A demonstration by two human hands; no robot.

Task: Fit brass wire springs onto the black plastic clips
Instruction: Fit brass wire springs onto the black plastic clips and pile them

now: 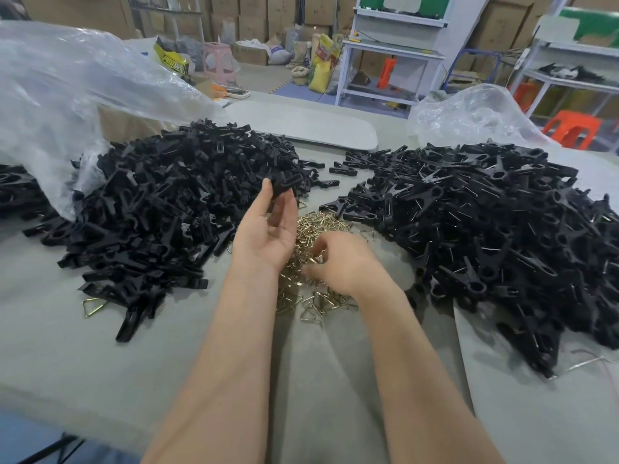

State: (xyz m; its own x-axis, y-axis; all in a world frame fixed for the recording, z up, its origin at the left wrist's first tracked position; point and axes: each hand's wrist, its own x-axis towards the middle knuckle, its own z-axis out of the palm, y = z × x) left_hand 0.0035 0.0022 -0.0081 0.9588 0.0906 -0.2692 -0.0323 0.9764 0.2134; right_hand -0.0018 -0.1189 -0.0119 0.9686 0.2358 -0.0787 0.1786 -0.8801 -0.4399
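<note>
Left grip (pixel 268 226) pinches a black plastic clip (pixel 283 187) at my fingertips, above the grey counter (pixel 100 346). Right grip (pixel 338 259) curls into the pile of brass wire springs (pixel 321 222); whether it has caught one, I cannot tell. Step judged: spring pickup. Next: seat one on the clip.

This is a small factory or warehouse assembly room. Stacked cardboard cartons (pixel 261 11) line the far wall, and white metal work racks (pixel 392 55) stand at the far right. Sacks (pixel 321 61) and plastic stools (pixel 571 127) sit on the floor. The near desk (pixel 100 346) carries bulk heaps of black clips (pixel 160 209) beside clear plastic bags (pixel 50 88).
</note>
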